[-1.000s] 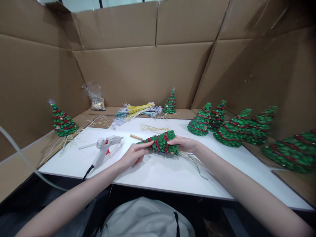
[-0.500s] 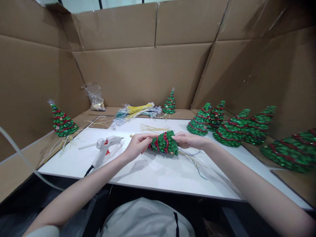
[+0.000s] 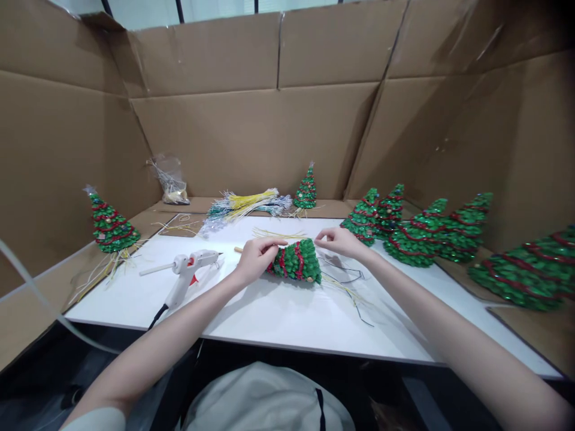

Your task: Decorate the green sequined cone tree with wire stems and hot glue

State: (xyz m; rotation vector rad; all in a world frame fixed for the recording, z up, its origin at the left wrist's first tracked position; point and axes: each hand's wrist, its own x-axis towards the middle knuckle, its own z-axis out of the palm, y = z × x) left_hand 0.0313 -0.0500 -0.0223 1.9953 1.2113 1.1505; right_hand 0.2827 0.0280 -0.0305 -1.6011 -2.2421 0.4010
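A small green Christmas tree [image 3: 297,262] with red garland lies on its side on the white board [image 3: 269,320], its pointed end to the left. My left hand [image 3: 257,258] is closed around the narrow end. Beyond that hand, a thin wooden-looking stick [image 3: 238,249] shows. My right hand [image 3: 340,242] is just off the wide base, thumb and forefinger drawn together in a pinch. Whatever may be between those fingertips is too small to see. Yellow and dark wires [image 3: 348,291] trail from the base across the board.
A white glue gun [image 3: 184,269] rests left of my left hand. Finished-looking trees stand at left [image 3: 110,224], back [image 3: 306,190] and right [image 3: 415,239]. Behind are bundled wires [image 3: 251,205] and a plastic bag [image 3: 169,182]. Cardboard walls [image 3: 251,134] enclose the table.
My right hand has come away from the tree's base, lifting slightly up and back. My left hand keeps its hold on the tree. The view has shifted slightly.
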